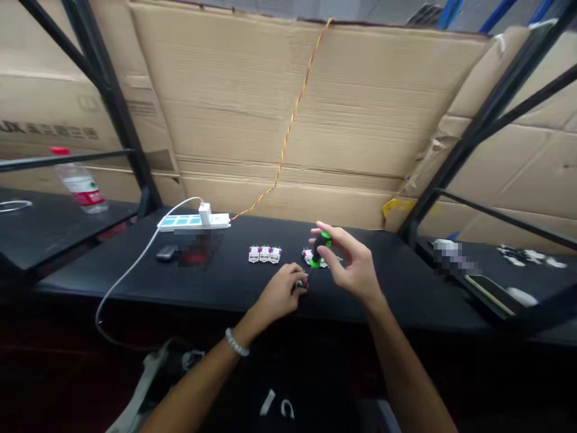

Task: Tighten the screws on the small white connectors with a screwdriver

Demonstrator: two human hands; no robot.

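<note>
My right hand [354, 264] is closed round the black and green handle of a screwdriver [321, 248]. The shaft points down and left to a small white part [300, 282] that my left hand [283, 290] pinches against the black table. Fingers cover most of that part, so its kind is hard to make out. Left of the hands sits a row of three small white and purple switch-like parts [265, 254]. More such parts [307, 255] lie behind the screwdriver, partly hidden by it and my right hand.
On the black table [216, 279], a white power strip [193, 222] with a plugged-in charger and white cable lies at back left, near a dark mouse-like object [166, 253]. A bottle [82, 183] stands far left. Black frame posts [451, 162] and cardboard [234, 108] enclose the table.
</note>
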